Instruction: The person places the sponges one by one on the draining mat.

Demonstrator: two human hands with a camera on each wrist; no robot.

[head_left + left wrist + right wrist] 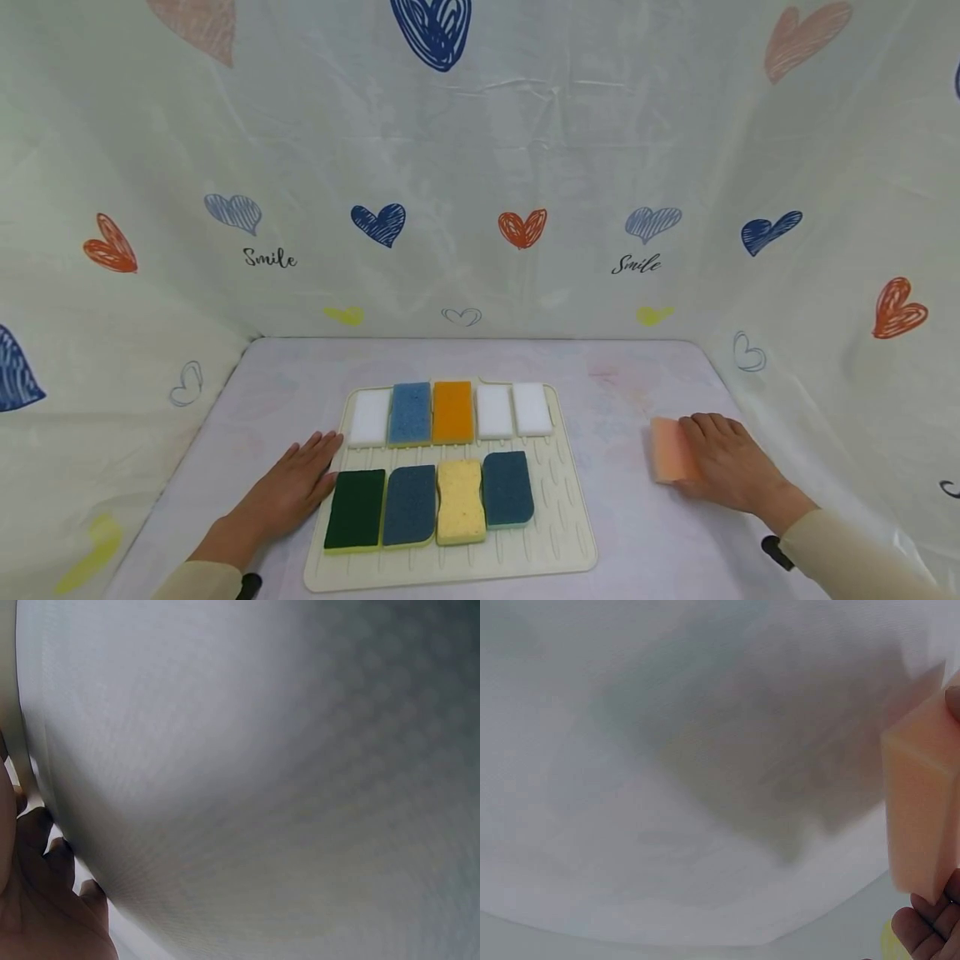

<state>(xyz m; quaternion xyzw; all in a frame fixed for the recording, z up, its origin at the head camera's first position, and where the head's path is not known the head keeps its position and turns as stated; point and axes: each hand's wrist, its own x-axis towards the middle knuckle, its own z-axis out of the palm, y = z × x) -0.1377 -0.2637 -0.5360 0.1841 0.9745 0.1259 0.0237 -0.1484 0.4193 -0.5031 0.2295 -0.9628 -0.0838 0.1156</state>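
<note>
On the right side of the table, my right hand (723, 462) grips a peach-orange sponge (670, 450) between thumb and fingers. The right wrist view shows the same sponge (921, 814) at its right edge, with fingertips at its lower and upper ends. My left hand (288, 483) rests with fingers extended at the left edge of a cream ribbed mat (558, 508). Nearest to it is a dark green scouring sponge (356, 510). Beside that lie two blue-grey sponges (409, 505) with a yellow, narrow-waisted sponge (461, 502) between them.
Along the mat's back row sit a white sponge (370, 418), a blue one (411, 413), an orange one (453, 412) and two more white ones (494, 412). The pale tablecloth (615, 533) meets a heart-printed curtain (465, 167) behind and at both sides.
</note>
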